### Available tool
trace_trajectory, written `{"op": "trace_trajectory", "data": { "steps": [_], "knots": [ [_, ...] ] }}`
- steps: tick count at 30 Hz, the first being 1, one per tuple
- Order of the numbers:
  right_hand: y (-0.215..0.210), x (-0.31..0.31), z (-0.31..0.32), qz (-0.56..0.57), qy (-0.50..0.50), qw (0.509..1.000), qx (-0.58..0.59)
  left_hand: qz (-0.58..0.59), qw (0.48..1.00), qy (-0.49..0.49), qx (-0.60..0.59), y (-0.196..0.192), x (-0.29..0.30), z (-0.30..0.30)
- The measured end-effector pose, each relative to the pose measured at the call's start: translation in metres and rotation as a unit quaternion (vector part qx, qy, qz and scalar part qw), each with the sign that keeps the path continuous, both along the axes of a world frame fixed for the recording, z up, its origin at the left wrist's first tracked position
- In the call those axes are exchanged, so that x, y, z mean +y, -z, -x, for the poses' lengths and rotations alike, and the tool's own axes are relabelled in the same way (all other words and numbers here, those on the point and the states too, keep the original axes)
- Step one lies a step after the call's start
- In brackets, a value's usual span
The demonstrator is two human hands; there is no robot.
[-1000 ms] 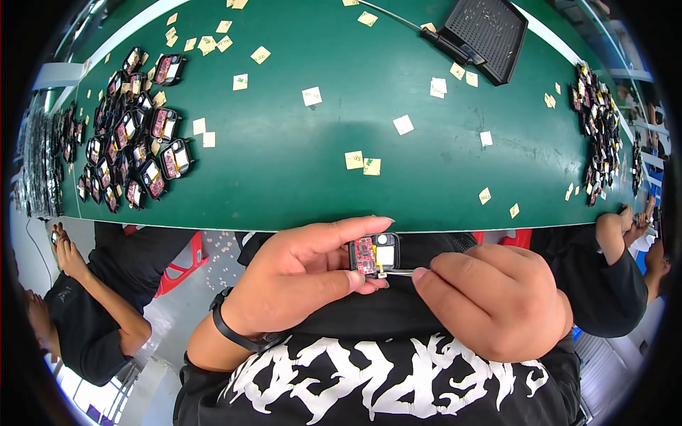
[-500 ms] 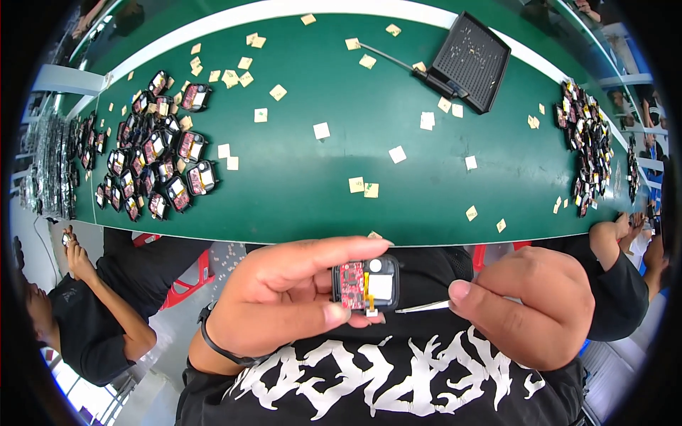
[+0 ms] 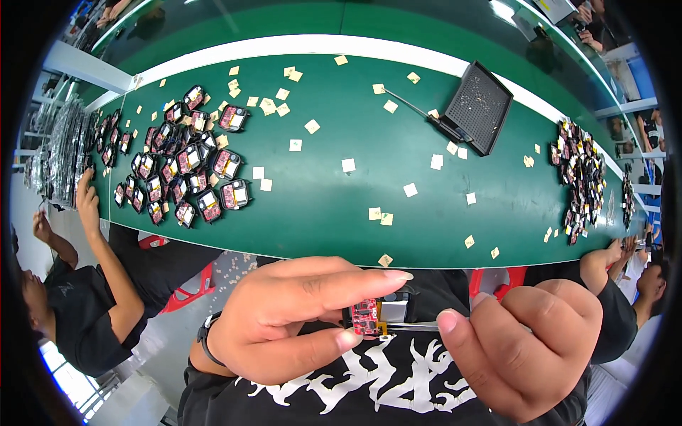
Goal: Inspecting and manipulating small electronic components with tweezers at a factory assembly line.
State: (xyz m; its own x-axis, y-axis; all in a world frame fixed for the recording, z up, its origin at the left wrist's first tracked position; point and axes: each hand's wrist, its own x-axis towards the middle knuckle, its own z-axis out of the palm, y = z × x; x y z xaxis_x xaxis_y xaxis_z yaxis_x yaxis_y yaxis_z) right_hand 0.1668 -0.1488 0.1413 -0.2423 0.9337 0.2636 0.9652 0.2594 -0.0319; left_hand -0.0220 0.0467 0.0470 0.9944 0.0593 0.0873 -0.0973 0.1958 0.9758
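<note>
Between thumb and fingers, my left hand [image 3: 298,312] grips a small black electronic housing [image 3: 365,317] with a red circuit board, a white block and a yellow ribbon cable inside. My left index finger covers part of its upper edge. A pair of silver metal tweezers [image 3: 419,326] is pinched in my right hand [image 3: 526,341]. Their tips reach the lower edge of the board, beside the ribbon cable's end [image 3: 384,331]; whether they grip it cannot be made out. Both hands are in front of my chest, just off the table's near edge.
On the green table [image 3: 327,234] lie many similar housings [image 3: 190,160] at left and another heap [image 3: 579,177] at right. Small paper squares [image 3: 348,165] are scattered between. A black tray [image 3: 483,106] with a thin rod stands far right. Co-workers [image 3: 92,298] sit on both sides.
The tweezers have come left onto the housing, beside the ribbon cable. My left hand has tilted the housing. The view has shifted, and the left co-worker's arm now reaches toward the stacked plastic-wrapped things.
</note>
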Motion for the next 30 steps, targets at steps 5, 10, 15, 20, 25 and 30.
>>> {"op": "trace_trajectory", "data": {
  "steps": [5, 10, 15, 20, 25, 30],
  "knots": [
    [-0.003, 0.010, -0.006, 0.017, -0.054, 0.997, -0.046, -0.012, 0.999, -0.024, -0.025, 0.001, 0.003, 0.002],
    [0.009, 0.015, -0.006, -0.057, -0.067, 0.995, -0.053, -0.011, 0.999, -0.024, -0.018, 0.003, 0.009, 0.006],
    [0.008, 0.012, 0.009, -0.071, -0.002, 0.996, -0.045, 0.025, 0.999, 0.000, 0.033, -0.008, 0.010, 0.001],
    [0.008, 0.032, -0.001, -0.057, -0.023, 0.998, -0.012, 0.066, 0.997, -0.026, 0.026, 0.004, 0.007, 0.010],
    [-0.015, 0.038, -0.001, 0.041, -0.096, 0.993, -0.062, 0.098, 0.994, -0.022, 0.037, 0.007, 0.004, 0.009],
    [-0.004, 0.035, 0.004, 0.040, -0.029, 0.999, 0.012, 0.152, 0.984, -0.035, 0.085, 0.000, 0.002, 0.010]
  ]
}}
